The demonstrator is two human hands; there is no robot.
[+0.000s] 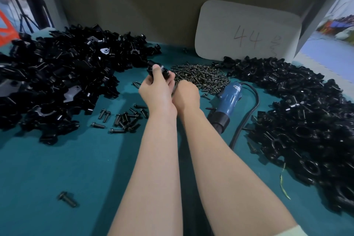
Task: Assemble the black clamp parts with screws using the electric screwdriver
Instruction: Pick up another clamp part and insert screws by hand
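Note:
My left hand [156,88] grips a black clamp part [165,71] above the middle of the teal table, thumb pressed on its top. My right hand [186,93] is curled right beside it, touching the same part from the right; what its fingers hold is hidden. The blue electric screwdriver [227,101] lies on the table just right of my right hand, its black cable [249,115] looping around it. A heap of small screws [203,76] sits behind the hands. Larger black bolts [125,119] lie scattered left of my left forearm.
A big pile of black clamp parts [57,82] fills the left side, and another pile [298,117] covers the right. A white card marked 44 [247,32] leans on the back wall. A single bolt [68,199] lies near the front left on the teal table [57,168].

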